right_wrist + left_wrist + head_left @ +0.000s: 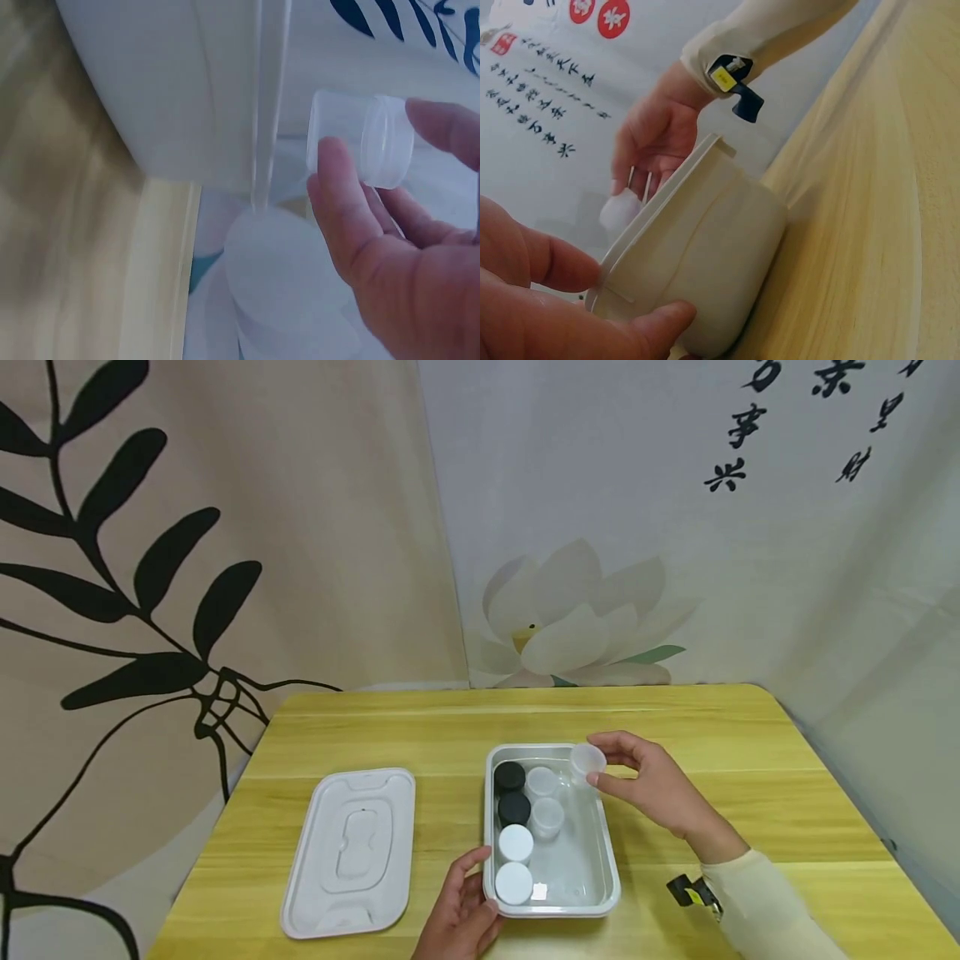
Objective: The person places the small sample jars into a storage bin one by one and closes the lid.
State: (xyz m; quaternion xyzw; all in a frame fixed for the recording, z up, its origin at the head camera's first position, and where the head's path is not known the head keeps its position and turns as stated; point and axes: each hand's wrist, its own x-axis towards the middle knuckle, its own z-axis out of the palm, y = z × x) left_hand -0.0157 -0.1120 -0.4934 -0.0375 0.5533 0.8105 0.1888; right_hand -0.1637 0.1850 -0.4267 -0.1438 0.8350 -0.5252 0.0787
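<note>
My right hand holds a small translucent lidded jar by its sides, over the far right corner of a white plastic box. In the right wrist view the jar lies sideways between thumb and fingers, beside the box rim. At the near left corner my left hand grips the box, with a thumb against the outer wall and a finger at the rim. Inside, along the left side, stand two black lids and two white lids. Two translucent jars stand beside them.
A white box lid with a moulded handle lies flat on the wooden table, left of the box. Behind the table hang printed curtains. A black device with a yellow label is at the right sleeve.
</note>
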